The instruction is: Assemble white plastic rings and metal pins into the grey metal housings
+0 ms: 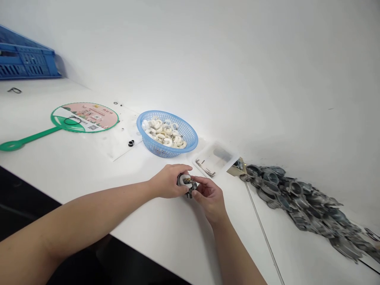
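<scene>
Over the white table, my left hand (169,181) is closed round a small grey metal housing with a white ring-shaped part (185,180) set in it. Something brass-coloured shows in the ring's middle. From the other side, the fingers of my right hand (210,197) pinch the housing's right edge; whether they also hold a smaller piece is hidden. Just beyond my hands stands a light blue plastic basket (148,142) heaped with white rings. To its right, a clear plastic tray (221,168) holds several thin metal pins.
A long pile of grey metal housings (297,202) lies on the right, beside a small cardboard box (236,169). A green-handled fan (86,114) lies at left, near small black rings (131,143). A blue crate (29,61) stands at the back left.
</scene>
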`<action>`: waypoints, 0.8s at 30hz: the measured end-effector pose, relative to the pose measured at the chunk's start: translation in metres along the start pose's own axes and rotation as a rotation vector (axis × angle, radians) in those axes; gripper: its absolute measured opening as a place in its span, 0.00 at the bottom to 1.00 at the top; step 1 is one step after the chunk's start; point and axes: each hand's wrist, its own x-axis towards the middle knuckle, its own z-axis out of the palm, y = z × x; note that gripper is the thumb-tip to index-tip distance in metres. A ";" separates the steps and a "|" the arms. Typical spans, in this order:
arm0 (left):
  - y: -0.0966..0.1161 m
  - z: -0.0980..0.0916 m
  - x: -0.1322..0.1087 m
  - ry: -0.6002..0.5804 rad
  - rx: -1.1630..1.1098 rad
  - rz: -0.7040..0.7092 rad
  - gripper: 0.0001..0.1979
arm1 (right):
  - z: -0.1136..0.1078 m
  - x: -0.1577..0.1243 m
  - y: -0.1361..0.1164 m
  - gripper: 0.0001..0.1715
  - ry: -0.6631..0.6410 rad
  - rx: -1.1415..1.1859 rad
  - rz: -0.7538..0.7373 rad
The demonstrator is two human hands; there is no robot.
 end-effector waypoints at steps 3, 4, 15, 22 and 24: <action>0.000 0.000 0.000 -0.006 -0.019 -0.012 0.27 | 0.003 -0.001 -0.001 0.23 0.015 -0.012 0.003; 0.000 -0.001 0.000 -0.008 -0.018 -0.012 0.27 | 0.003 -0.001 -0.001 0.23 0.021 -0.019 0.003; 0.000 -0.001 0.000 -0.019 0.038 -0.006 0.26 | 0.010 -0.002 -0.003 0.22 0.058 -0.013 0.001; 0.001 -0.002 0.000 -0.034 0.029 -0.023 0.26 | 0.011 -0.005 -0.005 0.21 0.060 -0.038 -0.009; 0.001 -0.002 0.000 -0.036 0.027 -0.022 0.26 | 0.011 -0.005 -0.005 0.22 0.068 -0.024 -0.012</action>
